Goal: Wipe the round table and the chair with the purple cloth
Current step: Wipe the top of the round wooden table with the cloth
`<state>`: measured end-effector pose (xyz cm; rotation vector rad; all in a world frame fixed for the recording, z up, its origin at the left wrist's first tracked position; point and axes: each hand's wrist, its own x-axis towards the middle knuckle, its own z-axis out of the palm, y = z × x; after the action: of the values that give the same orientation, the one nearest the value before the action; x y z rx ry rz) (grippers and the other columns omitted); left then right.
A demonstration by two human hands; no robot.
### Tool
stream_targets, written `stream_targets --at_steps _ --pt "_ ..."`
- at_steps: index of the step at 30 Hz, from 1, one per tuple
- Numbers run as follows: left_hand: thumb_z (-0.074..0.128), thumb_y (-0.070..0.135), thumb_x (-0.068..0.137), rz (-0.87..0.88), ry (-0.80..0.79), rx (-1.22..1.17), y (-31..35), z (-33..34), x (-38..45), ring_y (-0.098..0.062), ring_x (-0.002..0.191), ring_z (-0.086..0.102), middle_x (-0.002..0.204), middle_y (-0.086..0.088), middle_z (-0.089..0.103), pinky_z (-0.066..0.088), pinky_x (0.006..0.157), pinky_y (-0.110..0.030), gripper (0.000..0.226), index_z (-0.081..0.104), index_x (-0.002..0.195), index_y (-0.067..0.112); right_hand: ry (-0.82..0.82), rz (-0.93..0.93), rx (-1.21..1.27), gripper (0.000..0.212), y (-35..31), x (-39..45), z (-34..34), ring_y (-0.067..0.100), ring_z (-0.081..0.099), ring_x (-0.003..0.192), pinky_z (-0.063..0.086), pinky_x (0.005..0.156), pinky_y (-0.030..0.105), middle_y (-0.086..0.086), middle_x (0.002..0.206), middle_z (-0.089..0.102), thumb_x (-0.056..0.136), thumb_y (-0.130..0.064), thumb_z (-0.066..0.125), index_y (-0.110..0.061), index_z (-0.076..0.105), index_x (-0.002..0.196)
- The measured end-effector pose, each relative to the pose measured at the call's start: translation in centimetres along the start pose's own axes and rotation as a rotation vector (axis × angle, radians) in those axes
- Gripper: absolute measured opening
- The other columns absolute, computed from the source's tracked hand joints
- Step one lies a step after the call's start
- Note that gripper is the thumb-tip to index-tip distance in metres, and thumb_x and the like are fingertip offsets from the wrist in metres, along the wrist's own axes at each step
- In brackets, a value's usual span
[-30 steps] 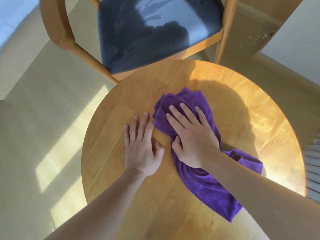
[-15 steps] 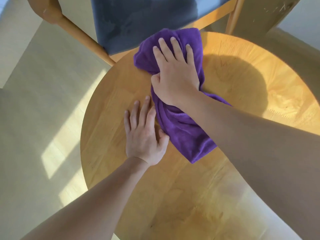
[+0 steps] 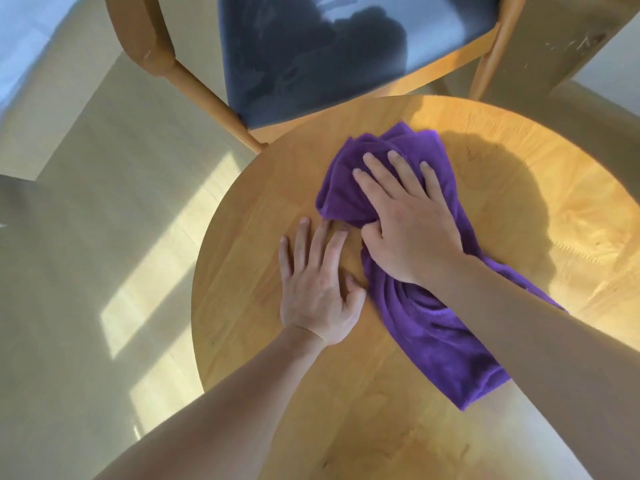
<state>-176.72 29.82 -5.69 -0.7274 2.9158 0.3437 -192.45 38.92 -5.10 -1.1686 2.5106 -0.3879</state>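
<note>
Pulled back from the table's far edge toward mid-table since half a second earlier: purple cloth [image 3: 429, 327], with right hand [image 3: 412, 226] on top. Left hand [image 3: 318, 292] stayed put, same spot.

Cloth lay bunched in a long strip, from near the far edge by the chair [image 3: 311, 53] down toward the near right edge of the round table [image 3: 249, 209]. Trailing end passed under the right forearm.

Right hand: fingers spread flat, pressing on the bunched far end, thumb tucked into a fold at the side. Pressing more than gripping. Left hand: flat, fingers straight, palm down on bare wood just left of the cloth, holding nothing, thumb touching or nearly touching the cloth edge; couldn't tell which.

Handling, judged: soft, light, plush microfibre look. No stiffness, folds and drags freely, tail follows late. Grips wood well under palm pressure. Best taken at the thick bunched end, palm over the wad; loose tail could slide off the table's near edge.

Chair seat dark, smear marks visible; judged not yet wiped clean.

Sunlit floor [image 3: 104, 271] left of the table.
</note>
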Motion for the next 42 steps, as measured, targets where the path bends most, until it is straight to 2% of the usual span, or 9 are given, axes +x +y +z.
stream_targets --at_steps 3,8,13,17,22,26,32,37,42 --pt "0.048 0.034 0.08 0.0 0.013 -0.014 -0.1 0.1 0.0 -0.028 0.159 0.01 0.17 -0.002 0.024 0.008 0.126 -0.059 0.071 0.04 0.149 0.017 0.026 0.027 -0.032 0.071 -1.2 3.5 0.3 0.023 -0.001 0.157 -0.002 0.126 0.052 -0.003 0.17 0.007 0.093 -0.041 0.031 -0.024 0.018 0.161" --pt "0.049 0.033 0.078 -0.029 0.012 -0.04 0.0 0.3 0.1 -0.026 0.159 0.009 0.169 -0.003 0.025 0.007 0.127 -0.056 0.084 0.032 0.156 0.008 0.054 -0.037 -0.046 0.07 -2.9 7.6 0.7 0.025 0.001 0.157 0.0 0.125 0.055 -0.002 0.17 0.01 0.094 -0.043 0.029 -0.023 0.019 0.161" --pt "0.047 0.035 0.08 -0.028 0.017 -0.026 0.2 0.2 0.0 -0.029 0.158 0.012 0.168 -0.005 0.026 0.011 0.126 -0.059 0.082 0.031 0.155 0.007 0.037 -0.101 0.033 0.066 -2.3 7.1 0.2 0.023 0.001 0.157 -0.002 0.125 0.052 -0.006 0.169 0.013 0.096 -0.04 0.029 -0.025 0.024 0.16" --pt "0.046 0.044 0.085 -0.017 0.034 -0.017 0.1 0.2 0.0 -0.03 0.158 0.014 0.167 -0.004 0.029 0.012 0.126 -0.059 0.08 0.032 0.155 0.009 0.022 -0.132 0.084 0.064 -1.6 4.2 0.3 0.02 0.006 0.157 0.0 0.126 0.049 -0.008 0.168 0.02 0.094 -0.035 0.033 -0.027 0.032 0.157" --pt "0.049 0.051 0.086 0.005 0.022 -0.012 -0.1 0.1 0.0 -0.031 0.158 0.015 0.163 -0.005 0.035 0.014 0.125 -0.061 0.079 0.036 0.153 0.009 0.046 -0.086 0.084 0.067 -0.9 0.3 0.8 0.018 0.011 0.156 0.003 0.127 0.047 -0.008 0.166 0.025 0.089 -0.033 0.03 -0.027 0.037 0.155" --pt "0.049 0.049 0.085 0.008 0.017 -0.07 -0.3 0.0 0.0 -0.027 0.159 0.01 0.166 0.0 0.029 0.009 0.126 -0.06 0.079 0.035 0.154 0.013 0.073 -0.048 0.034 0.069 -1.4 0.5 1.0 0.018 0.011 0.156 0.007 0.126 0.049 -0.009 0.166 0.026 0.087 -0.033 0.027 -0.027 0.037 0.155" --pt "0.064 0.045 0.08 0.022 0.011 -0.111 -0.6 0.2 0.1 -0.024 0.159 0.005 0.167 0.004 0.026 0.004 0.126 -0.058 0.087 0.034 0.156 0.016 0.108 0.062 -0.006 0.07 -2.5 1.2 1.4 0.018 0.009 0.156 0.005 0.126 0.049 -0.008 0.167 0.022 0.085 -0.029 0.034 -0.025 0.035 0.155" --pt "0.058 0.04 0.08 0.006 -0.008 -0.135 -0.7 0.2 0.2 -0.022 0.159 0.005 0.17 0.004 0.02 0.002 0.127 -0.055 0.089 0.027 0.16 0.017 0.155 0.157 -0.02 0.072 -4.3 3.1 1.9 0.02 0.006 0.156 0.002 0.126 0.051 -0.007 0.168 0.018 0.086 -0.029 0.037 -0.024 0.029 0.157" --pt "0.053 0.039 0.076 0.003 -0.017 -0.139 -0.8 0.1 0.2 -0.021 0.159 0.005 0.171 0.0 0.02 0.003 0.127 -0.055 0.092 0.026 0.161 0.012 0.145 0.165 -0.075 0.077 -4.7 3.7 2.1 0.022 0.004 0.157 0.003 0.126 0.051 -0.006 0.169 0.015 0.083 -0.038 0.027 -0.025 0.024 0.159"
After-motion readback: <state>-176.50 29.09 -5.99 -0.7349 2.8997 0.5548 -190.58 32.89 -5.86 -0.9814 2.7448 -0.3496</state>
